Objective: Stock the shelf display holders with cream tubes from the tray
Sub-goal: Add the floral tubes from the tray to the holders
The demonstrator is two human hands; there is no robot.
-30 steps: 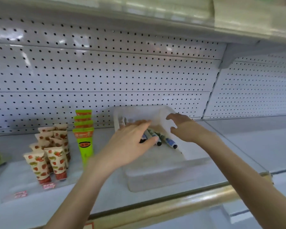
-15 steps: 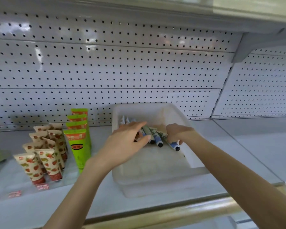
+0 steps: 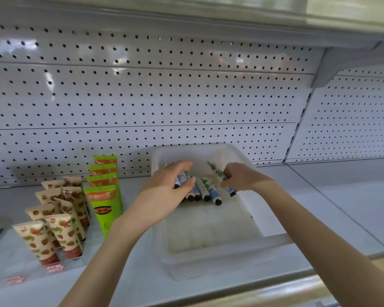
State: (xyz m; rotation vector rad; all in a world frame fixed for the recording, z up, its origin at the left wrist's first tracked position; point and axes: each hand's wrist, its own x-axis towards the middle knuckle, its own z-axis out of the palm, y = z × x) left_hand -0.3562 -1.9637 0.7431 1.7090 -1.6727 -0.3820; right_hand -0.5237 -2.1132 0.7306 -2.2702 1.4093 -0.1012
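On the white shelf (image 3: pixel 333 196), in the tray (image 3: pixel 256 214), left hand (image 3: pixel 167 187) grips several cream tubes (image 3: pixel 205 189), right hand (image 3: pixel 242 179) pinches one; a big bunch might slip.

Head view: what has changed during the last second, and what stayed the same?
The right hand came down into the tray and now grips a green-patterned tube, tilting it up. The left hand has curled its fingers round several tubes. Tray and shelved tubes stayed put.
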